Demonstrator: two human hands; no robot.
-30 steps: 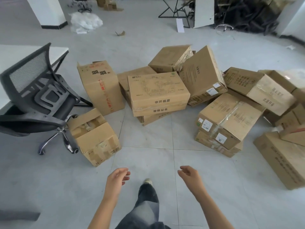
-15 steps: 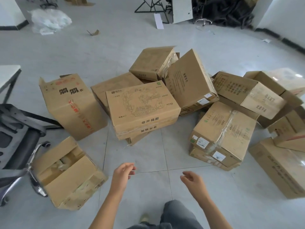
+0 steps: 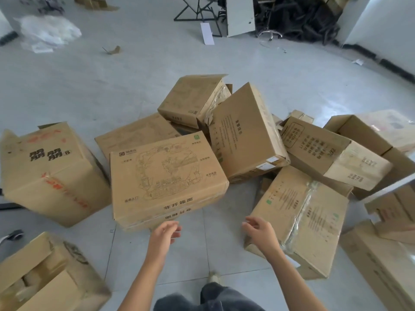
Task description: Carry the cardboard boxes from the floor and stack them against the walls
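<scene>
The person has come closer to the pile than half a second ago, so the cardboard boxes fill more of the view. All of them are still on the floor (image 3: 134, 75), well apart from the white wall (image 3: 381, 19) at the far right.

The left hand (image 3: 164, 236) is now just in front of the lower front edge of the box with the line drawing (image 3: 168, 176). Earlier it was over bare tiles, farther from this box. Its fingers are loosely curled and it holds nothing. The right hand (image 3: 261, 232) is also empty, with relaxed, half-bent fingers. It now lies in front of the near corner of the taped box (image 3: 303, 221); I cannot tell if it touches it.

The box with the line drawing lies on top of another box. Left of it stands the tall box (image 3: 49, 173) with black characters, and behind it the tilted box (image 3: 244, 131) leans to the right. The open box (image 3: 45, 277) is at the bottom left, partly cut by the frame.

Of the office chair only a small piece of its base (image 3: 13, 235) remains at the left edge.
</scene>
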